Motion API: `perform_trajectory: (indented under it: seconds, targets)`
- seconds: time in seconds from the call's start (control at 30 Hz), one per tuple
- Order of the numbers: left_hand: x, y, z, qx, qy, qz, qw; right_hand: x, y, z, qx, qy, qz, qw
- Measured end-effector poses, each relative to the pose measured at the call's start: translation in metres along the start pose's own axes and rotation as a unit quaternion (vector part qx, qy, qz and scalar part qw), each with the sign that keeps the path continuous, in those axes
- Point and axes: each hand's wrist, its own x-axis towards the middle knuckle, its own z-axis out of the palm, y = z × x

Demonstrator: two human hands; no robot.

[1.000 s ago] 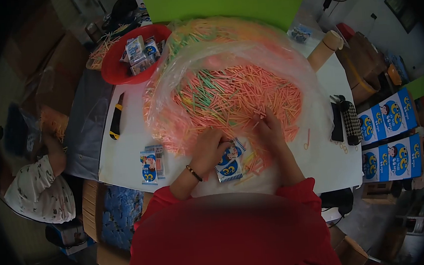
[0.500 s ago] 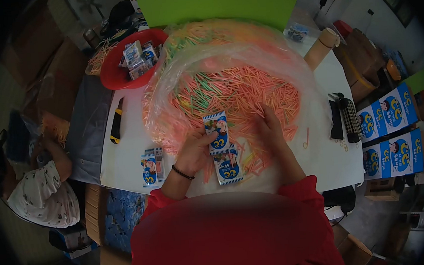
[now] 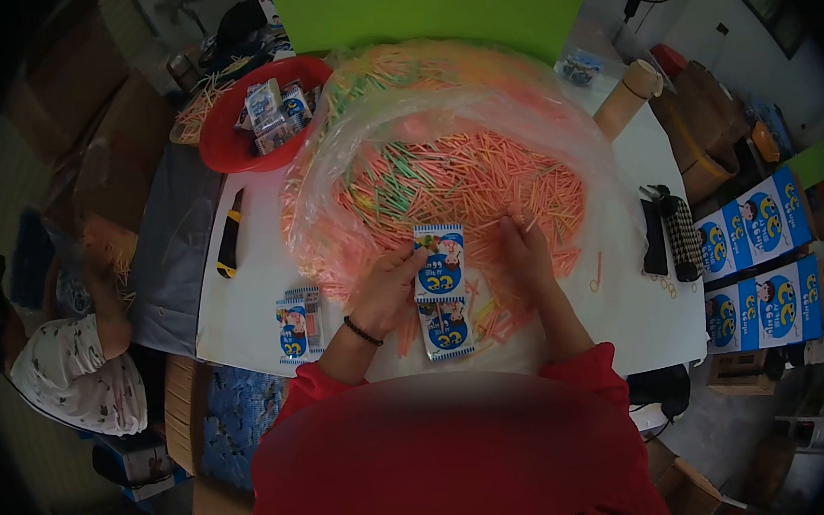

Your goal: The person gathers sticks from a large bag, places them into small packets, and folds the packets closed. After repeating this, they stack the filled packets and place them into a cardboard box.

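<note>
My left hand (image 3: 384,294), with a dark bead bracelet at the wrist, pinches the left edge of a blue-and-white printed packet (image 3: 440,263). Below it lies a second packet (image 3: 447,328) of the same print, its top edge meeting the held one. My right hand (image 3: 532,267) is at the near edge of a heap of thin pink sticks (image 3: 463,171), fingers drawn together among them; I cannot tell what is between its fingertips. The heap, with some green sticks, fills a large clear plastic bag (image 3: 321,207) with its mouth open towards me.
Left on the white table (image 3: 243,319) are more packets (image 3: 298,326), a yellow-black box cutter (image 3: 229,235) and a red basin (image 3: 219,142) holding packets. A tan cylinder (image 3: 628,100) and dark pouch (image 3: 678,234) lie right. Another person (image 3: 81,361) sits at left; printed boxes (image 3: 762,298) stand right.
My left hand has moved slightly right with the packet, which now hangs straighter above the lower one. My right hand has shifted slightly down, still at the pink sticks.
</note>
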Motion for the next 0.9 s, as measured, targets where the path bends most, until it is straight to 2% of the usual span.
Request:
perform_trajectory:
  seconds: [0.07, 0.1, 0.13, 0.17, 0.23, 0.3, 0.33, 0.37, 0.4, 0.47, 0.5, 0.57, 0.6, 0.63, 0.67, 0.73, 0.8, 0.87, 0.9]
  targets:
    - [-0.001, 0.0, -0.003, 0.037, -0.002, 0.004, 0.999, 0.007, -0.002, -0.006, 0.185, 0.055, 0.113, 0.975]
    - [-0.002, 0.001, -0.003, 0.104, 0.011, 0.03, 0.994, 0.005, -0.006, -0.006, 0.185, 0.054, 0.114, 0.975]
    - [-0.002, 0.001, -0.003, 0.171, 0.023, 0.057, 0.983, 0.004, -0.012, -0.006, 0.29, 0.049, 0.125, 0.948]
    - [-0.001, 0.001, -0.003, 0.17, 0.024, 0.058, 0.983, 0.003, -0.016, -0.005, 0.392, 0.042, 0.133, 0.909]
    - [0.0, -0.001, -0.002, 0.179, 0.035, 0.116, 0.976, 0.001, -0.007, 0.001, 0.378, 0.051, 0.113, 0.918]
    - [0.003, -0.004, -0.001, 0.136, 0.037, 0.119, 0.983, -0.003, -0.003, 0.003, 0.364, 0.057, 0.095, 0.925]
    - [0.003, -0.004, -0.001, 0.092, 0.035, 0.12, 0.988, -0.006, -0.004, 0.001, 0.16, 0.028, 0.021, 0.986]
    - [0.003, -0.003, -0.002, 0.093, 0.036, 0.119, 0.988, -0.008, -0.004, 0.0, -0.053, 0.0, -0.054, 0.997]
    - [0.003, -0.002, -0.002, 0.071, 0.034, 0.114, 0.99, -0.009, -0.002, 0.004, -0.052, 0.001, -0.053, 0.997]
    - [0.004, -0.003, -0.001, 0.048, 0.028, 0.105, 0.993, -0.012, 0.003, 0.013, -0.113, 0.018, -0.149, 0.982]
    - [0.004, -0.003, 0.0, 0.056, 0.031, 0.104, 0.992, -0.012, 0.003, 0.009, -0.114, 0.021, -0.148, 0.982]
    - [0.004, -0.004, 0.0, 0.066, 0.034, 0.109, 0.991, -0.008, 0.0, -0.003, 0.002, -0.018, 0.03, 0.999]
    - [0.002, -0.007, 0.0, 0.082, 0.027, 0.111, 0.99, -0.006, 0.001, -0.005, 0.003, -0.021, 0.028, 0.999]
    - [0.001, -0.009, -0.002, 0.097, 0.021, 0.114, 0.988, -0.003, 0.002, -0.007, 0.151, 0.016, 0.028, 0.988]
    - [0.001, -0.011, -0.004, 0.097, 0.025, 0.116, 0.988, -0.002, 0.004, -0.006, 0.295, 0.053, 0.029, 0.954]
    - [0.003, -0.016, -0.007, 0.182, 0.0, 0.175, 0.968, -0.009, -0.034, -0.006, 0.308, 0.031, 0.032, 0.95]
    - [0.004, -0.016, -0.006, 0.219, -0.003, 0.176, 0.96, -0.015, -0.064, -0.001, 0.319, 0.017, 0.032, 0.947]
    - [0.003, -0.014, -0.001, 0.256, -0.007, 0.18, 0.95, -0.015, -0.077, 0.009, 0.352, -0.019, -0.036, 0.935]
    - [0.001, -0.012, 0.004, 0.266, -0.016, 0.184, 0.946, -0.013, -0.081, 0.012, 0.353, -0.018, -0.037, 0.935]
